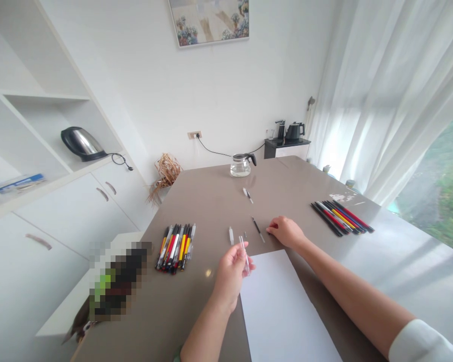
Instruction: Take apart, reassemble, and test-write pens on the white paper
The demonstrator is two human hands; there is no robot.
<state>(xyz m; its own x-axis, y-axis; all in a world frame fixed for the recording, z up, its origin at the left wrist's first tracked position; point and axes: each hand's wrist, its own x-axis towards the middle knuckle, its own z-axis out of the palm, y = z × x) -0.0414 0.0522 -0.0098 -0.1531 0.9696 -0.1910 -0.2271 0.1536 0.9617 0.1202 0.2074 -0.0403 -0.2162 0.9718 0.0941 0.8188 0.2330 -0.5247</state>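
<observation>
My left hand [232, 269] is closed around a clear pen barrel [242, 245], held upright above the top edge of a white sheet of paper [279, 301]. My right hand [287, 232] rests on the table, fingertips pinched together at a tiny dark piece [269, 233] that I cannot make out. Between the hands lies a pen refill [257, 230] with a dark upper part. A clear pen cap [231, 235] and a small metallic-looking tip [245, 234] lie beyond my left hand. Farther off are another clear cap [245, 192] and a slim pen part [249, 197].
Several pens [175, 247] are bunched at the left of the brown table [207, 201], and several more pens [342, 217] lie at the right. A glass pot [240, 166] stands at the far edge. White cabinets [75, 221] flank the left side.
</observation>
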